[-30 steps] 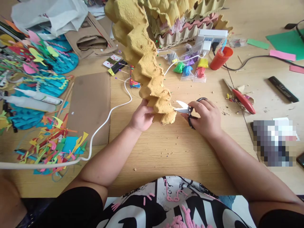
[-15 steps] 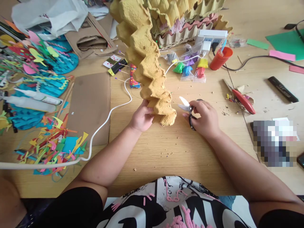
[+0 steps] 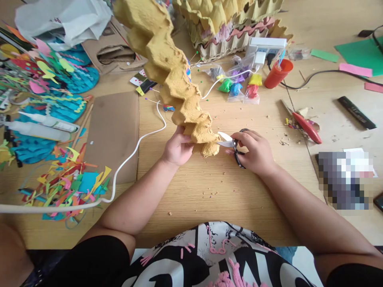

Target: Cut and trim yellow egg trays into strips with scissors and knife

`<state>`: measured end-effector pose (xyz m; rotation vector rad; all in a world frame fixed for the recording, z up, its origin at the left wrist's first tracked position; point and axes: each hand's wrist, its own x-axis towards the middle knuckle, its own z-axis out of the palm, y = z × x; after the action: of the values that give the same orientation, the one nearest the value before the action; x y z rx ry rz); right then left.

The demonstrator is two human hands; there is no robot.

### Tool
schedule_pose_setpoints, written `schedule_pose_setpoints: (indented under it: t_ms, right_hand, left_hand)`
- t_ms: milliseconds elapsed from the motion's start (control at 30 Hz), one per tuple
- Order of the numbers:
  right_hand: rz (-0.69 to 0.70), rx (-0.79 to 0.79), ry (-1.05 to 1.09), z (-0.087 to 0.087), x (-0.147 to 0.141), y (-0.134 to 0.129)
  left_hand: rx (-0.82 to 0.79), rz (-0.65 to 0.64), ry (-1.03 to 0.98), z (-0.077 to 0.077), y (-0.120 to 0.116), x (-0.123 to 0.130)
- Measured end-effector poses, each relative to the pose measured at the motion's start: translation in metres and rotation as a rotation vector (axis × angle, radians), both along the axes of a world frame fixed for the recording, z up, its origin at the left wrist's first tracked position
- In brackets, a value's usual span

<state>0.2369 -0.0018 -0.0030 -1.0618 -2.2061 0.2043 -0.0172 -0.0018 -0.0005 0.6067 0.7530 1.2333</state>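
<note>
Yellow egg-tray strip [image 3: 185, 95] is gripped near its lower end by our left hand [image 3: 178, 147], above the table [image 3: 179, 203]; our right hand [image 3: 255, 150], closed around scissors [image 3: 228, 143], has brought the parted blades to the strip's edge, seemingly within cutting reach. Its far end now leans farther left.

This was a craft workspace, laid out on a wood-grained bench [image 3: 179, 211]; whether it belonged to a home, a classroom or a studio could not be told. The making supplies showed it: a heap of bright paper scraps [image 3: 89, 181], nozzle-tipped glue bottles [image 3: 38, 130], a brown cardboard sheet [image 3: 103, 119], stacked moulded-pulp egg trays [image 3: 221, 18], small clear bags of what looked like coloured modelling clay [image 3: 235, 89], scissors [image 3: 226, 144] and a red-handled knife [image 3: 308, 127]. Pale crumbs [image 3: 170, 213] dotted the wood.
</note>
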Motion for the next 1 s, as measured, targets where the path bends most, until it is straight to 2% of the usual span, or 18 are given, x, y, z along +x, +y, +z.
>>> schedule_pose_setpoints:
  t_ms: [100, 233, 400, 633, 1000]
  right_hand:
    - [0.005, -0.020, 0.017, 0.000, 0.000, -0.001]
    - [0.017, -0.024, 0.044, 0.000, -0.001, -0.002]
    - [0.020, -0.028, 0.070, 0.001, -0.002, -0.002]
    - [0.040, -0.036, 0.087, 0.001, -0.002, -0.003]
    - [0.033, -0.035, 0.091, 0.001, -0.001, -0.003]
  left_hand:
    - [0.021, 0.011, 0.003, 0.000, 0.000, 0.001]
    - [0.070, -0.043, -0.035, 0.000, 0.001, 0.004]
    - [0.032, -0.111, -0.006, 0.001, 0.001, 0.006]
    - [0.076, -0.132, -0.027, 0.004, 0.000, 0.007]
    - [0.179, -0.191, -0.028, -0.008, 0.003, 0.005]
